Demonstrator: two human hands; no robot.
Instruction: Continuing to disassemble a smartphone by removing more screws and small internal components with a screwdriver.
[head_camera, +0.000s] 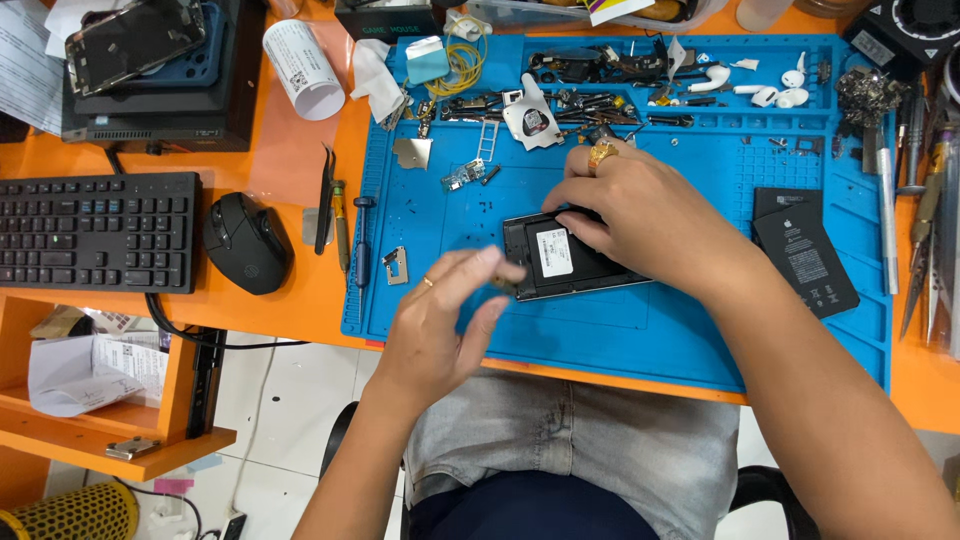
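An opened black phone body (560, 262) lies on the blue work mat (640, 330), with a white-labelled part inside it. My right hand (640, 205), wearing a gold ring, rests on the phone's upper right edge and holds it down. My left hand (445, 320) hovers at the phone's lower left corner, thumb and fingers pinched together at the edge; whether a small part sits between them is unclear because the hand is blurred.
A black battery (805, 255) lies right of the phone. Tweezers (326, 200) and screwdrivers (361, 245) lie at the mat's left edge. Small parts, screws and white earbuds (775, 90) crowd the mat's top. A black mouse (247, 242) and keyboard (95, 232) sit on the orange desk.
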